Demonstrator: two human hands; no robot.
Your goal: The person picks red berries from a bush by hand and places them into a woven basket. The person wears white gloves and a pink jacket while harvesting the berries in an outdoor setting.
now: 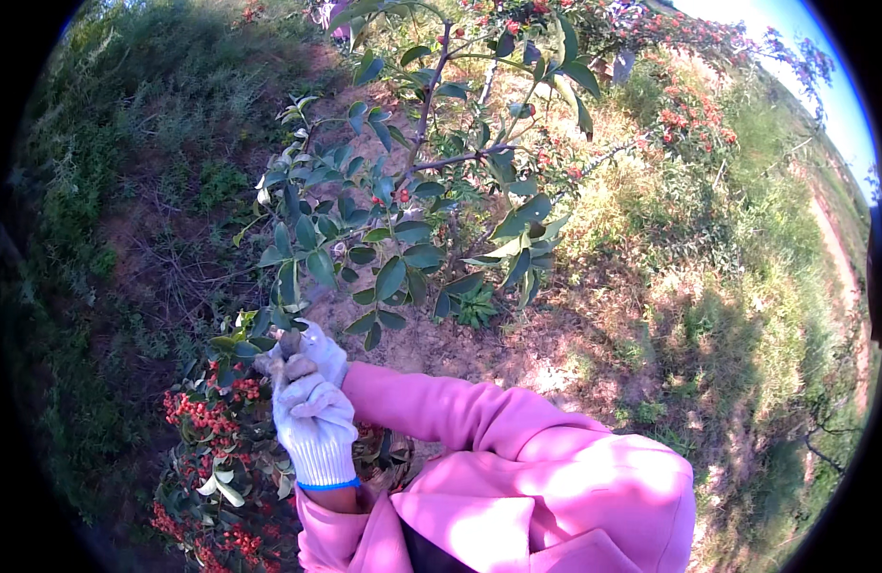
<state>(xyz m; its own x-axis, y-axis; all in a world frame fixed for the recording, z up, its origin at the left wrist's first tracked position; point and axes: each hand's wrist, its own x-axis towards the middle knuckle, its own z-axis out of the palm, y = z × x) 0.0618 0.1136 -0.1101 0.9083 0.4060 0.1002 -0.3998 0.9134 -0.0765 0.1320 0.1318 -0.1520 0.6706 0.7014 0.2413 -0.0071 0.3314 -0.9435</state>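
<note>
Both my hands wear white knit gloves and meet at the lower tip of a leafy branch (307,258) that hangs down from a shrub. My left hand (314,430), with a blue cuff, is curled shut around the branch tip just under the leaves. My right hand (323,350) reaches in from the right on a pink sleeve. It sits right behind the left hand, its fingers pinched on the same tip. Small red berries (403,196) dot the branch higher up. What exactly lies between the fingers is hidden.
Under my hands lies a heap of cut red berry clusters and leaves (207,415), beside a dark woven basket rim (395,460). The shrub's branches (431,86) spread overhead. Dry soil, grass and more red-berried bushes (684,119) lie around on sloping ground.
</note>
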